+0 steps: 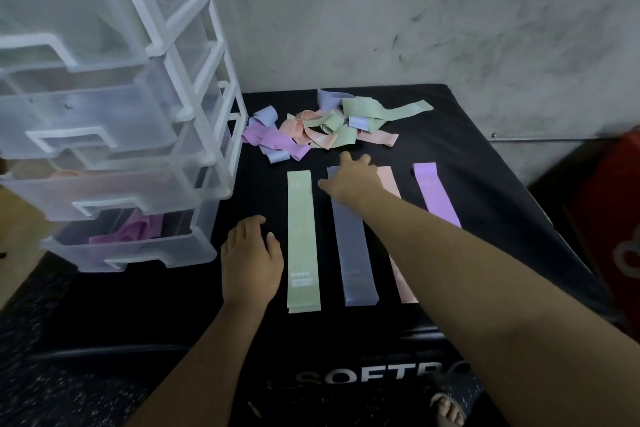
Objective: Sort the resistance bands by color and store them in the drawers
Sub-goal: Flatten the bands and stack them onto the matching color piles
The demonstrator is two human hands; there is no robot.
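Note:
Flat stacks of resistance bands lie side by side on the black mat [467, 135]: a green stack [302, 243], a grey-blue stack [353, 253], a peach stack [403, 288] and a purple stack [437, 196]. A tangled pile of mixed bands [325, 126] lies behind them. My right hand [353, 180] reaches over the top of the grey-blue stack toward the pile, fingers spread, holding nothing. My left hand [251, 260] rests palm down on the mat left of the green stack. The clear plastic drawer unit [114, 135] stands at the left with its drawers pulled out.
The bottom drawer [138, 239] holds purple bands and the drawer above it [114, 187] holds peach ones. A grey wall rises behind the mat. A red object [616, 204] stands off the mat at the right. A foot [448, 409] shows at the bottom.

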